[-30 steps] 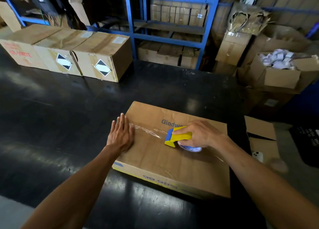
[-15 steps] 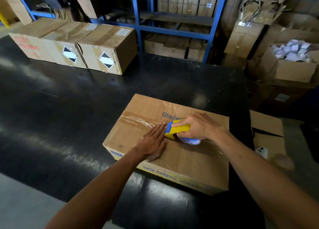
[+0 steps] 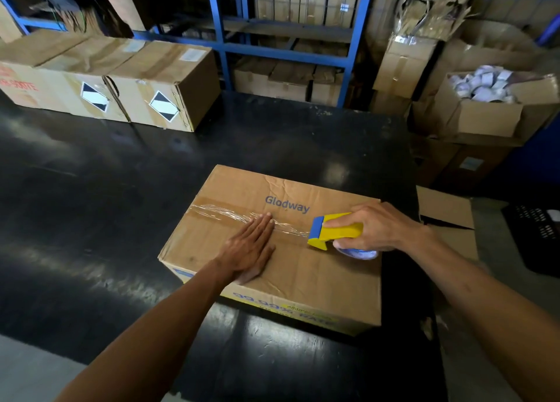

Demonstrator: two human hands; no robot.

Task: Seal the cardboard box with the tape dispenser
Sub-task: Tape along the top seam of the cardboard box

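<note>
A flat cardboard box printed "Glodway" lies on the black table. A strip of clear tape runs across its top along the seam from the left edge. My left hand lies flat, fingers together, on the box top with its fingertips on the tape. My right hand grips the yellow and blue tape dispenser, which rests on the box near its right edge, with the roll under my palm.
Three taped cartons stand at the table's far left. Blue shelving with boxes rises behind. An open carton of white items and flat cardboard lie off the table's right edge.
The dispenser has travelled right along the seam, leaving more tape laid. My left hand slid from the box's left edge onto the middle of the tape.
</note>
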